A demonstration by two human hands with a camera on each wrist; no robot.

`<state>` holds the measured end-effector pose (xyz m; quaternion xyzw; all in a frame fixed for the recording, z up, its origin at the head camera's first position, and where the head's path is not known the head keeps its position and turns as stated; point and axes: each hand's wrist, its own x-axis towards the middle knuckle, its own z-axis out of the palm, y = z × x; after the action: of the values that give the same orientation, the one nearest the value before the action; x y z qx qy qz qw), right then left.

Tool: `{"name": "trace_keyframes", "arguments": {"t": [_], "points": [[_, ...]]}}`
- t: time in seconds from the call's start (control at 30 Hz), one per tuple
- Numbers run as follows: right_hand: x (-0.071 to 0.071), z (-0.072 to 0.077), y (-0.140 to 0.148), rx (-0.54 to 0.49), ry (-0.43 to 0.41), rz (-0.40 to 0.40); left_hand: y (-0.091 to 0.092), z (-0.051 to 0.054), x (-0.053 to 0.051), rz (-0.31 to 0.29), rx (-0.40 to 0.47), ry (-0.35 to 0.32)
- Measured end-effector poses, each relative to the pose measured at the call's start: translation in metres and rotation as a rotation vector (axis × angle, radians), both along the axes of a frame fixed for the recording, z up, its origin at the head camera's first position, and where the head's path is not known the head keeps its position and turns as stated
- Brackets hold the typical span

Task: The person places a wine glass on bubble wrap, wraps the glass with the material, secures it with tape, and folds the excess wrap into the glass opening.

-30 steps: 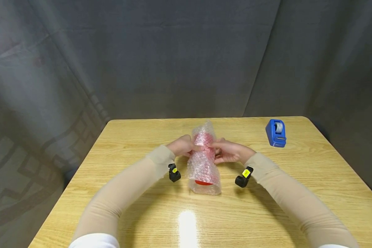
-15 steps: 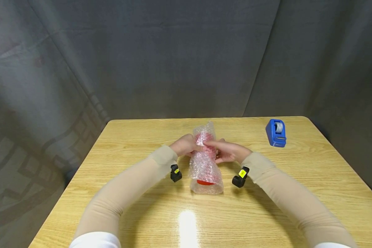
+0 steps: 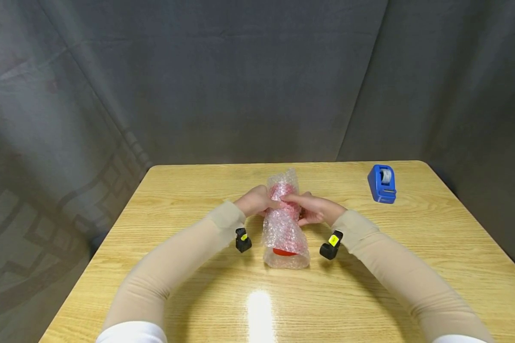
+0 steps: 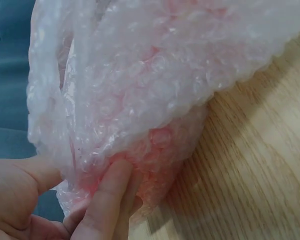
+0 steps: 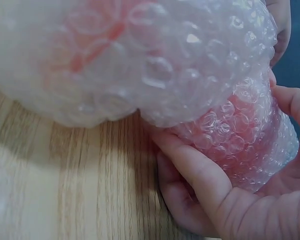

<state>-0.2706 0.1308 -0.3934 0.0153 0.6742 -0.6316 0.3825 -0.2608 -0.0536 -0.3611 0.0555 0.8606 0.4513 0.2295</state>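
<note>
A red object (image 3: 284,252) lies inside a roll of clear bubble wrap (image 3: 282,228), its red end showing at the near opening; its kind is hidden by the wrap. From the left side, my left hand (image 3: 256,200) grips the roll's middle, thumb on top and fingers against the side. Opposite it, my right hand (image 3: 315,208) holds the same narrowed middle between thumb and fingers. In the left wrist view a loose layer of bubble wrap (image 4: 140,75) overhangs the fingers (image 4: 107,200). The right wrist view shows curled fingers (image 5: 190,175) under the wrapped side.
A blue tape dispenser (image 3: 382,185) with a roll of tape stands at the back right of the wooden table (image 3: 197,295). Grey curtains (image 3: 249,85) hang behind the table and along its sides. Black wrist cameras (image 3: 242,240) sit close to the roll.
Both hands and the roll have shifted very slightly right, the right wrist slightly inward. The right thumb has slid a little further over the top. Both hands kept their hold.
</note>
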Motion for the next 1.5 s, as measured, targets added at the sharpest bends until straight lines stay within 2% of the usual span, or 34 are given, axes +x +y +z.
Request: {"name": "trace_keyframes", "arguments": {"t": [0.23, 0.33, 0.5, 0.63, 0.8, 0.9, 1.03, 1.3, 1.4, 1.5], "points": [[0.001, -0.001, 0.000, 0.010, 0.007, -0.006, -0.003, -0.001, 0.000, 0.032, 0.074, -0.056], [0.001, -0.003, 0.000, -0.001, 0.010, -0.010, -0.005, -0.002, 0.001, 0.048, 0.135, -0.093], [0.001, -0.004, 0.000, -0.013, 0.007, -0.022, -0.009, -0.004, 0.001, 0.104, 0.247, -0.167], [0.001, -0.004, 0.000, -0.020, 0.001, -0.032, -0.013, -0.009, -0.002, 0.156, 0.304, -0.226], [0.001, -0.003, 0.000, -0.019, 0.012, -0.030, -0.017, -0.014, -0.007, 0.174, 0.343, -0.313], [0.001, -0.002, 0.000, -0.010, 0.015, -0.024, -0.018, -0.015, -0.010, 0.174, 0.326, -0.343], [0.000, -0.002, 0.000, -0.009, 0.005, -0.018, -0.016, -0.017, -0.012, 0.189, 0.304, -0.360], [0.000, -0.002, 0.001, 0.011, 0.001, -0.025, -0.014, -0.019, -0.013, 0.200, 0.337, -0.371], [0.000, -0.001, 0.000, 0.043, 0.015, -0.016, -0.015, -0.019, -0.013, 0.195, 0.337, -0.361], [0.000, 0.001, 0.000, 0.120, 0.041, 0.005, -0.016, -0.017, -0.011, 0.181, 0.327, -0.336]]}}
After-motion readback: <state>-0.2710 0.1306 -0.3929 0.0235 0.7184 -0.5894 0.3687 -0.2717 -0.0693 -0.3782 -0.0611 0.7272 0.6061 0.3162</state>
